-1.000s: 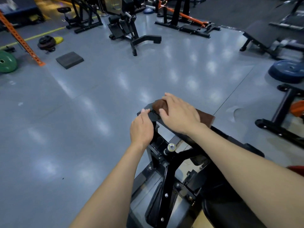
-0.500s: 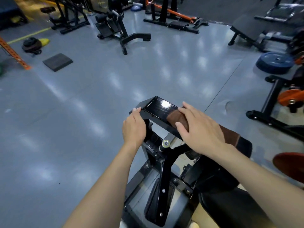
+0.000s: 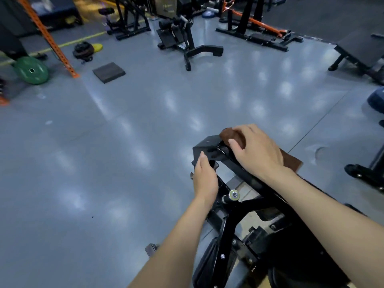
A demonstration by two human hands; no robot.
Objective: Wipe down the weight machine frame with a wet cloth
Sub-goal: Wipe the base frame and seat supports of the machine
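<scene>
Brown cloth [image 3: 232, 136] lies under the right hand's [image 3: 257, 151] flat, pressing fingers [image 3: 242, 128] on the frame [image 3: 207, 143].

A glossy grey floor [image 3: 128, 154] was lit by overhead lamps, seen as pale reflections. A green plate [image 3: 31, 70] and an orange upright [image 3: 48, 37] were set at the left edge, a dark mat [image 3: 108, 72] nearby, black machines [image 3: 182, 36] along the far side.
</scene>
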